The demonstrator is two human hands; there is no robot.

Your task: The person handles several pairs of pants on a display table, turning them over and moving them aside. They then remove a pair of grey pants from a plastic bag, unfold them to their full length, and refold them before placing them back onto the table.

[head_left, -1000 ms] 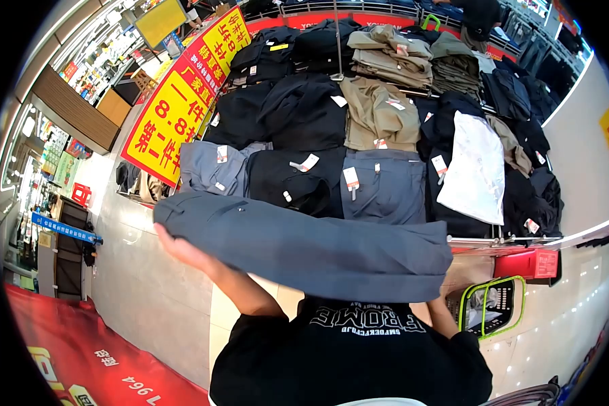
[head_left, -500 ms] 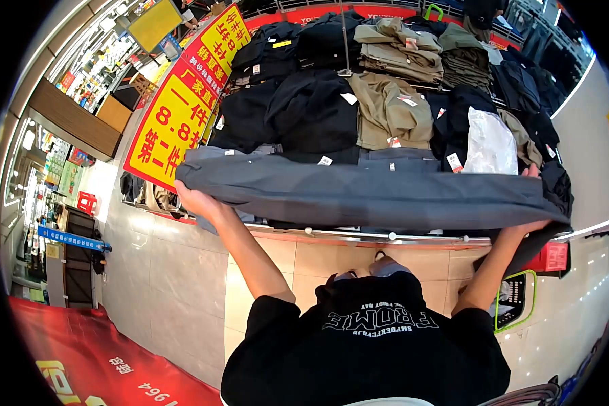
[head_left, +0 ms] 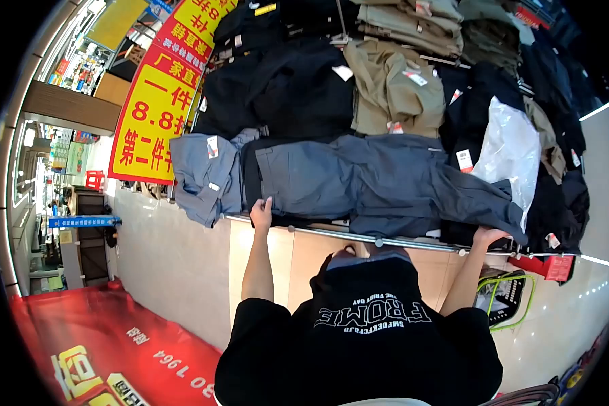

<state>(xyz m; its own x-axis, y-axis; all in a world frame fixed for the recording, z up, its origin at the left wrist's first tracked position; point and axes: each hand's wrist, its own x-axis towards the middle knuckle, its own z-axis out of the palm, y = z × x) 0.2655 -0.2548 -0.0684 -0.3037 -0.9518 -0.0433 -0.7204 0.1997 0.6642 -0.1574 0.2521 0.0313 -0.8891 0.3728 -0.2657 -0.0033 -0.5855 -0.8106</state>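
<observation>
A worktop (head_left: 386, 238) of piled clothes is being faced by a person in a black T-shirt. A red banner (head_left: 115, 338) is being shown on the floor at the left, and a yellow sign (head_left: 159, 108) is being propped along the worktop's left side. Grey trousers (head_left: 372, 179) are being spread lengthwise along the front edge, waist to the left and legs to the right, over other garments. Behind them, black clothes (head_left: 298, 88) and olive trousers (head_left: 392, 88) are being displayed in stacks. A plastic bag (head_left: 511, 145) is being rested just beyond the leg ends. Folded blue-grey trousers (head_left: 206, 172) are being kept just left of the waist. A green-rimmed basket (head_left: 507, 301) is being left on the floor at the right.

The waist corner is being touched by the left hand (head_left: 261, 215); its grip is being kept open, fingers stretched onto the cloth, nothing clasped. The hem is being met by the right hand (head_left: 488, 235); its fingers are being hidden by cloth, so its grip cannot be told.
</observation>
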